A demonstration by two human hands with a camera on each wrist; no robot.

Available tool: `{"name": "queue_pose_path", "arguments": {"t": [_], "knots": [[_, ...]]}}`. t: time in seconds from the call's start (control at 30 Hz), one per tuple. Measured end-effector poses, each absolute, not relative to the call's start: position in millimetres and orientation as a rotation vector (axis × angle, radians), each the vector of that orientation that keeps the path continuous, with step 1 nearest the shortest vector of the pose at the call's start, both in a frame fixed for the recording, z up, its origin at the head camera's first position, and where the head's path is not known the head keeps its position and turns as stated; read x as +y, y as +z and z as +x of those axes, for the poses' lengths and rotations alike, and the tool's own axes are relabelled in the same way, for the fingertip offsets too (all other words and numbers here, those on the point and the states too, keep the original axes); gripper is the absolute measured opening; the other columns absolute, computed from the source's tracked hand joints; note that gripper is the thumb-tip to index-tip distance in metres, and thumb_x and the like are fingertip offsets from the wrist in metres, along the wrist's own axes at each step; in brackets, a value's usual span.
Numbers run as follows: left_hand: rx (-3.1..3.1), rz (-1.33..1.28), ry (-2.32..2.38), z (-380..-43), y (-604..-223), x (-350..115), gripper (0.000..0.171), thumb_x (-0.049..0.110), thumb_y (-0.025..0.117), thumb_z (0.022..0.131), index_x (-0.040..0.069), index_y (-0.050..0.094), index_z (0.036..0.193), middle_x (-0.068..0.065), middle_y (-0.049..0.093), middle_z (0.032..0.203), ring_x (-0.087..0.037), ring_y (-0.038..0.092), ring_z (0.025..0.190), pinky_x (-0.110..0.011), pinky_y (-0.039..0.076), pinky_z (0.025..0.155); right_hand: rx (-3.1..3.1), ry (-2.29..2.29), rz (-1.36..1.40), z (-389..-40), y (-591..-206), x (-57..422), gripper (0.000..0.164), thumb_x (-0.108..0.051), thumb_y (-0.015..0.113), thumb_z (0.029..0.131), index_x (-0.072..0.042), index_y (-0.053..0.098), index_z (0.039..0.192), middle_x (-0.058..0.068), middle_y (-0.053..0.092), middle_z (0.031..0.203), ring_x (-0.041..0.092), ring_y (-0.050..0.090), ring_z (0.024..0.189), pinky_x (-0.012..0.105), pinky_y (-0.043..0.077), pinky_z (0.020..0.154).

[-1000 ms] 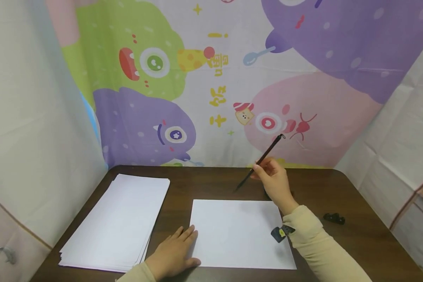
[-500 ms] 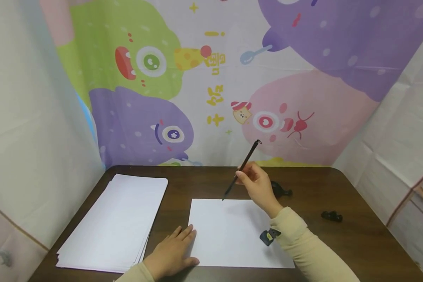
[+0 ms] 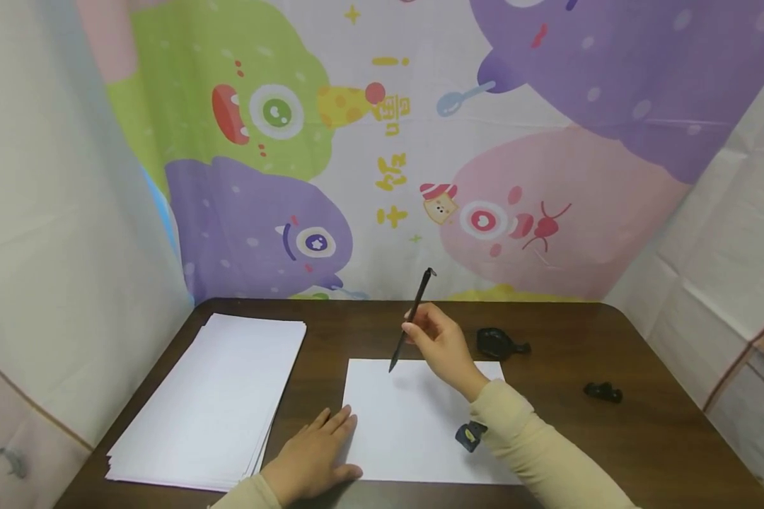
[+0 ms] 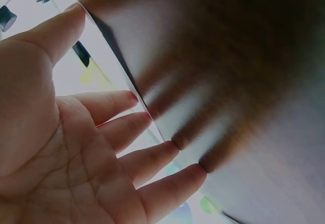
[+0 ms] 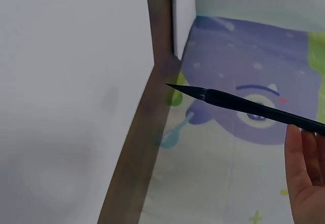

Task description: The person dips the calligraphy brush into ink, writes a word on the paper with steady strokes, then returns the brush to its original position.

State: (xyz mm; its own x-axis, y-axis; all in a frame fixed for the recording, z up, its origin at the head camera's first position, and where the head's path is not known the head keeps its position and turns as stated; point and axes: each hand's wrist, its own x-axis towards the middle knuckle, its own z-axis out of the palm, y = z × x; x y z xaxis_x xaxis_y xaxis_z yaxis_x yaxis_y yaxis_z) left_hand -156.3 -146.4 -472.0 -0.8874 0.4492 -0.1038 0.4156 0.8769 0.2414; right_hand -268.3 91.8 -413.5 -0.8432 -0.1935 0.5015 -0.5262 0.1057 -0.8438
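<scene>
In the head view my right hand [image 3: 441,345] pinches a dark writing brush [image 3: 414,311] with a loop on its upper end. Its pointed tip hangs over the upper left part of a white paper sheet [image 3: 401,431]; whether it touches is hard to tell, though the right wrist view shows the brush [image 5: 238,103] above the surface. At the sheet's left edge my left hand [image 3: 315,452] rests with fingers extended. Up close in the left wrist view, the left hand's fingertips [image 4: 190,170] touch the surface.
A stack of white paper [image 3: 210,403] lies on the left of the brown table [image 3: 617,445]. Behind the sheet, on the right, sits a black dish with a short handle [image 3: 495,342]. Farther right is a small black bumpy object [image 3: 603,392]. A cartoon-printed cloth [image 3: 382,268] hangs behind the table.
My right hand has moved left and slightly nearer with the brush, bringing its tip over the sheet. The black dish has come into full view. My left hand has stayed in place.
</scene>
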Motion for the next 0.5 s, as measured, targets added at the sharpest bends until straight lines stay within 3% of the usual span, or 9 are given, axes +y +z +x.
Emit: {"name": "queue_pose_path", "arguments": {"t": [0.17,0.37,0.5], "knots": [[2.890,0.668,0.311,-157,-471,-147,0.082,0.056,0.068,0.083,0.005,0.047,0.144,-0.014,0.041,0.154,-0.047,0.041,0.137,-0.065,0.043,0.101,-2.161,1.759,0.750,-267,-420,78,0.017,-0.009,0.067,0.092,0.002,0.061,0.104,0.018,0.066,0.090,0.031,0.067,0.082,0.040,0.061,0.075],[2.891,0.662,0.305,-157,-470,-146,0.083,0.057,0.068,0.082,0.006,0.048,0.144,-0.014,0.041,0.154,-0.047,0.042,0.136,-0.064,0.043,0.101,-2.210,1.612,0.766,-264,-427,66,0.013,-0.012,0.068,0.092,-0.005,0.064,0.103,0.008,0.067,0.087,0.013,0.063,0.077,0.023,0.056,0.067],[2.888,0.658,0.310,-156,-470,-145,0.083,0.057,0.068,0.082,0.006,0.048,0.144,-0.014,0.042,0.154,-0.047,0.042,0.136,-0.064,0.042,0.102,-2.193,1.539,0.804,-265,-432,60,0.013,-0.011,0.068,0.092,-0.006,0.064,0.104,0.007,0.068,0.090,0.008,0.063,0.079,0.022,0.056,0.068]]}}
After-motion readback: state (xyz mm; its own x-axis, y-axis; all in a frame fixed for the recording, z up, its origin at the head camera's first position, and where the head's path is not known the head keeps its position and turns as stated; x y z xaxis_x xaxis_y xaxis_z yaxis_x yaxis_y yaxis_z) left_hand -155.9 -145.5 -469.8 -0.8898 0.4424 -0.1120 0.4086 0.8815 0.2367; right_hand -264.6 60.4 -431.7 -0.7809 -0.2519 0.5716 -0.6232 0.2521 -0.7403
